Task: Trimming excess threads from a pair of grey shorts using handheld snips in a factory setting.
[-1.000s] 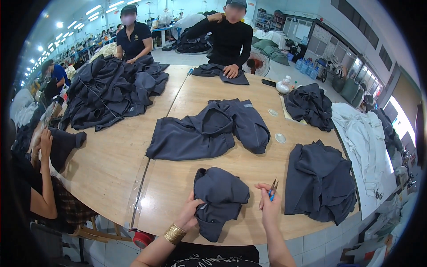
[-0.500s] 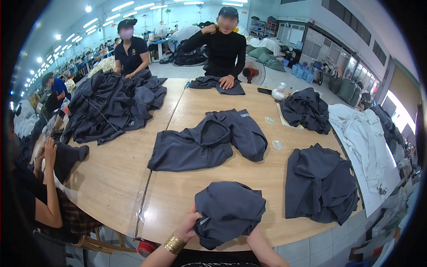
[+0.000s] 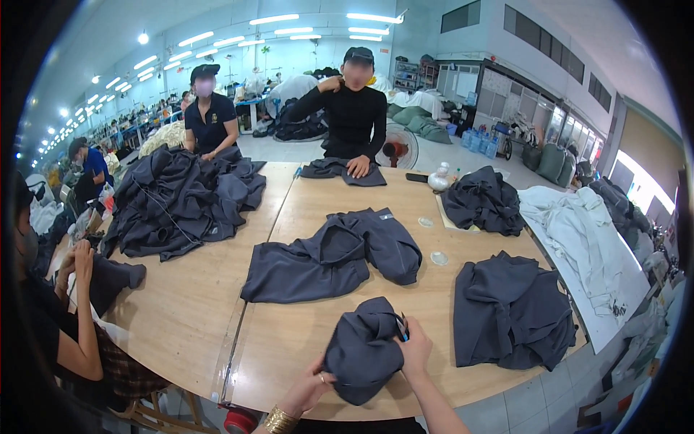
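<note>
**Both hands on one bunched dark garment at the near table edge**

You hold one dark grey garment (image 3: 363,352), bunched into a rounded lump, at the near edge of the wooden table (image 3: 188,304), right in front of you. Your left hand (image 3: 312,385) grips its lower left side, fingers curled into the cloth; a ring shows on one finger and a gold bangle (image 3: 278,422) sits on the wrist. Your right hand (image 3: 415,350) is closed on the upper right edge of the same garment, and a small blue-handled tool (image 3: 402,328) sticks up between its fingers and the fabric; what kind of tool it is you cannot tell.

Count the other dark garments lying singly on the table: one spread flat in the middle (image 3: 334,254), just beyond your bundle and apart from it; one crumpled to your right (image 3: 511,311); one heaped further back on the right (image 3: 483,200); and one small piece at the far edge (image 3: 340,171), under the hand of a person in black (image 3: 353,108). A large pile of the same dark cloth (image 3: 181,199) fills the far left, with a second person in a dark shirt (image 3: 210,116) behind it.

Two small clear round discs (image 3: 439,257) lie between the middle garment and the right-hand ones. White cloth (image 3: 585,239) drapes over the table's right side. At your left, another person's hands (image 3: 76,264) hold a dark piece (image 3: 114,276) at the table edge.
</note>
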Available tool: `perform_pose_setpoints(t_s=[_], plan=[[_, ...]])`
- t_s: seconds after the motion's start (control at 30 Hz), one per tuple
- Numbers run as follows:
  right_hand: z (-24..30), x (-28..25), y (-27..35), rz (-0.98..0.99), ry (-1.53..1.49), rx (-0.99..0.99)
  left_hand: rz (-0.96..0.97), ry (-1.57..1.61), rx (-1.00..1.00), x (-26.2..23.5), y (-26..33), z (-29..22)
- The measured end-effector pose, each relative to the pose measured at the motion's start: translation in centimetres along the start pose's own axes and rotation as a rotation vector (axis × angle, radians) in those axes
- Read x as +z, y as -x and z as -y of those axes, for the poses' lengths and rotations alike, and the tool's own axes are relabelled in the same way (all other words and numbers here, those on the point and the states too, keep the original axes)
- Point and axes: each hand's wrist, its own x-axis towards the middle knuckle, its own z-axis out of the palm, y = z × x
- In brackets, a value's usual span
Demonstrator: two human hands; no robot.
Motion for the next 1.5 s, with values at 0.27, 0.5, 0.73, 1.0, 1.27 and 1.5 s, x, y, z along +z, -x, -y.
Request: perform_pose_setpoints(t_s=[0.27,0.5,0.73,1.0,1.27,1.5], plan=[[3.4,-3.1,-2.4,-0.034,0.218,-0.278,-0.170,-0.895,0.577,-1.3,-4.7,-3.8],[6.3,-10.3,-9.4,0.364,0.028,-0.336,-0.084,-1.308,0.791,0.6,-3.6,-17.0],[10.8,-17.5,-10.7,0.332,-0.029,-0.340,0.270,-1.076,0.795,3.5,-2.2,-21.2],[9.7,-22.9,-8.7,0.386,-0.334,0.086,0.321,-0.605,0.344,7.0,-0.6,-23.0],[-4.9,-31.3,-20.1,-0.355,0.521,-0.327,0.456,-0.962,0.876,21.7,-12.2,-19.5],[-4.8,-40.1,-18.3,-0.722,0.547,-0.308,0.446,-0.824,1.220,32.4,-14.1,-13.2]])
